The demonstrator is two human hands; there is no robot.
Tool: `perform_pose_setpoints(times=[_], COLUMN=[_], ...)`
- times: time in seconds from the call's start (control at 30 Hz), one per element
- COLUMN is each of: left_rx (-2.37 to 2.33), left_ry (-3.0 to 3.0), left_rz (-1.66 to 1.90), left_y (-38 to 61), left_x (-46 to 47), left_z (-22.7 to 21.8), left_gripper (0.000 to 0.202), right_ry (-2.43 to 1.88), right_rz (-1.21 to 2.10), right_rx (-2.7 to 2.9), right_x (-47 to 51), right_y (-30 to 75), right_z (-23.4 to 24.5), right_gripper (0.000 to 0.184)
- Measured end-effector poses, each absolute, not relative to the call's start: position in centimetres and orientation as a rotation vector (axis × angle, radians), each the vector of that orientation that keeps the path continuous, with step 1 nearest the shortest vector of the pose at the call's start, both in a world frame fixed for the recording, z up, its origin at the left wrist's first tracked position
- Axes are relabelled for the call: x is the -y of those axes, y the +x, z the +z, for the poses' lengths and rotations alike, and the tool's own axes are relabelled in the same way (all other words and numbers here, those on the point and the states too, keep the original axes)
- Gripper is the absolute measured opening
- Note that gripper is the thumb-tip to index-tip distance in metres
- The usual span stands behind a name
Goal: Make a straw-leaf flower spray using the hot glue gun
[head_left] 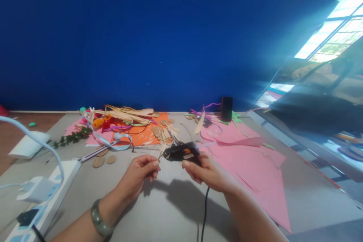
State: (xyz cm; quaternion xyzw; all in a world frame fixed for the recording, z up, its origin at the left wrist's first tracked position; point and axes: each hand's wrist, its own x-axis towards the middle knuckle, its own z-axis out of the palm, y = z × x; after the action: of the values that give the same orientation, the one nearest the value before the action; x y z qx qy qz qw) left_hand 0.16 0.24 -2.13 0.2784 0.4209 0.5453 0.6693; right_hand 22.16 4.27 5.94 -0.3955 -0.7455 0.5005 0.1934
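Note:
My right hand [208, 172] is wrapped round the handle of a black hot glue gun [184, 152], whose nozzle points left and whose cord hangs down over the table. A pale glue stick [206, 145] sticks out of its back end. Between the thumb and fingers of my left hand [144, 168] is a thin strip of dried husk [161, 151], its upper tip close to the nozzle. Whether the nozzle touches the strip I cannot tell. A green bangle [99, 217] circles my left wrist.
At the back left lie dried husk strips [130, 112] on orange paper [138, 136]. Round wooden slices [98, 162] and a utility knife [96, 152] lie left. A power strip [61, 181] stands front left. Pink paper [255, 174] covers the right; a black phone [227, 109] leans against the blue partition [159, 45].

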Motion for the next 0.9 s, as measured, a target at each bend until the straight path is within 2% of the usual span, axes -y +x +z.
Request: perform_pose_setpoints(times=[0.9], left_rx=[-0.911], left_ry=[0.676], left_rz=[1.221], left_y=[0.10], left_x=[-0.02], left_z=[-1.73], left_gripper=[0.028], right_ry=[-1.139], right_rz=[1.381], right_rx=[2.187], right_x=[-3.94], right_y=[22.34], right_z=[6.44], right_gripper=[0.052])
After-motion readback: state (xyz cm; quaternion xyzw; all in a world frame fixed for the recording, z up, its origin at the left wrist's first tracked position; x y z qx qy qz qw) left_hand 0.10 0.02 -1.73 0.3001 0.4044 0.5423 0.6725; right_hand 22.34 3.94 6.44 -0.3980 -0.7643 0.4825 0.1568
